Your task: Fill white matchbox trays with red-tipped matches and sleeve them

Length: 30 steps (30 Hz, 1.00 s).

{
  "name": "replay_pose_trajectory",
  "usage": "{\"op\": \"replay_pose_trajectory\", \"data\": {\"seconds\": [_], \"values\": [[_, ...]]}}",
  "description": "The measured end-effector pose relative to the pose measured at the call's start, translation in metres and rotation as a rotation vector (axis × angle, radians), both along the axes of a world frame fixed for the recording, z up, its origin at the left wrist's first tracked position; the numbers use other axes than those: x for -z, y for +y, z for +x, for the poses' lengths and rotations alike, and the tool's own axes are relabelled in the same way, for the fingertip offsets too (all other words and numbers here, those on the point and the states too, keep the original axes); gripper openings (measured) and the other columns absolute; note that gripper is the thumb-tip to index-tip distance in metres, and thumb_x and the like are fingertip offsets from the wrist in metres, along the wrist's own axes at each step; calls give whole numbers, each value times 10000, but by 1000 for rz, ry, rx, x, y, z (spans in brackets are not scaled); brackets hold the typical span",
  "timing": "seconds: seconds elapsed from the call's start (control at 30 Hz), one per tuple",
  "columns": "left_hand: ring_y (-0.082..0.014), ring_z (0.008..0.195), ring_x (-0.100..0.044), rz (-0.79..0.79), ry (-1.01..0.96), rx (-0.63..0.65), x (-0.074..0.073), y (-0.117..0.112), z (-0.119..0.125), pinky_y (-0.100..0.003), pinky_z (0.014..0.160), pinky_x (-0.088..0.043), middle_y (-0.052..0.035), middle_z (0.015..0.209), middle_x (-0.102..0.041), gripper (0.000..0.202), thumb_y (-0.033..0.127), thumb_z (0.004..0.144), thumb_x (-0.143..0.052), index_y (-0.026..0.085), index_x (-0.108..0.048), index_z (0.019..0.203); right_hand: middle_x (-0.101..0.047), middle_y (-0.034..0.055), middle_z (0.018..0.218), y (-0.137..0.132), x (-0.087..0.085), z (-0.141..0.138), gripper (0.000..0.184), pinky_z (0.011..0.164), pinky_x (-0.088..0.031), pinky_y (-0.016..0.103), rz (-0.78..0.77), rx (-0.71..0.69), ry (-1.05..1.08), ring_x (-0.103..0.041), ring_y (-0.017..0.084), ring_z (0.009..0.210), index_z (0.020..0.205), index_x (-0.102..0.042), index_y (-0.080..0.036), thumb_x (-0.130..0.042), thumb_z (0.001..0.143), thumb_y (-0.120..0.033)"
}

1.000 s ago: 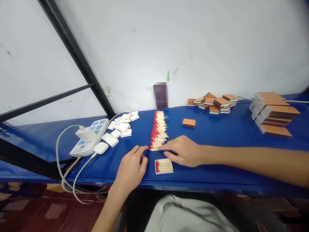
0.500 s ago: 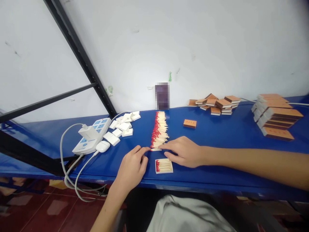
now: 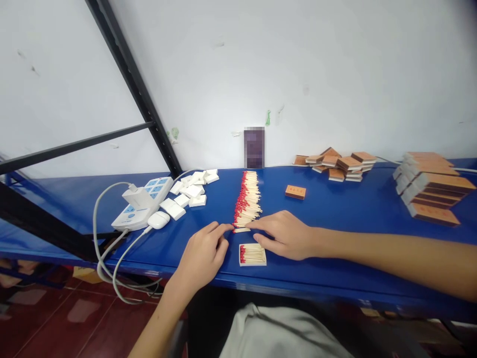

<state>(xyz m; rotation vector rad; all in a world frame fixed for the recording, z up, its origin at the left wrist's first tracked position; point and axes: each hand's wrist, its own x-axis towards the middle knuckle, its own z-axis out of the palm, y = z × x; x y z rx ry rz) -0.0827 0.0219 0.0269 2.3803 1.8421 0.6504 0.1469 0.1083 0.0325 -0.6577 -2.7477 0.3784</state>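
Note:
A long row of red-tipped matches [image 3: 248, 199] lies on the blue table [image 3: 335, 223]. My left hand [image 3: 203, 256] rests on the table with its index fingertip at the row's near end, by the red heads. My right hand [image 3: 285, 233] reaches its index finger to the same few matches from the other side, so both fingers pinch a small bundle between them. Just below my right hand sits a white inner tray [image 3: 252, 254] partly filled with matches.
Several empty white trays [image 3: 190, 193] lie left of the matches, beside a power strip [image 3: 143, 209] with cables and a white earbud case [image 3: 158, 220]. A single orange matchbox [image 3: 295, 192] and piles of matchboxes [image 3: 339, 164] [image 3: 432, 191] sit at the right. A black frame [image 3: 141, 107] rises at left.
Both hands stay at the near end of the match row with little movement. The view has drifted slightly, shifting everything a bit to the right.

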Motion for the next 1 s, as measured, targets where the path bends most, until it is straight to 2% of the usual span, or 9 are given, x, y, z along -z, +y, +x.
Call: {"op": "replay_pose_trajectory", "data": {"seconds": [0.43, 0.73, 1.0], "values": [[-258, 975, -653, -16, 40, -37, 3, 3, 1, -355, 829, -507, -95, 1081, -687, 378, 175, 962, -416, 189, -624, 1278, -752, 90, 1037, -2, -3, -3, 355, 777, -464, 300, -11, 2, -1, -692, 221, 911, 1213, -666, -204, -437, 972, -327], [-263, 966, -655, -15, 51, -37, 2, 1, 0, -363, 823, -521, -101, 1057, -690, 382, 189, 966, -406, 182, -629, 1276, -749, 89, 1043, -1, -4, -3, 347, 769, -458, 294, -10, -7, -20, -691, 216, 898, 1175, -679, -197, -428, 977, -331], [-255, 977, -655, -16, 53, -28, 0, 2, 1, -353, 837, -512, -75, 1036, -697, 369, 187, 960, -420, 206, -640, 1255, -745, 72, 1090, 1, 0, -1, 391, 808, -483, 320, 4, -50, 11, -700, 228, 950, 1296, -631, -219, -431, 975, -319]]}}
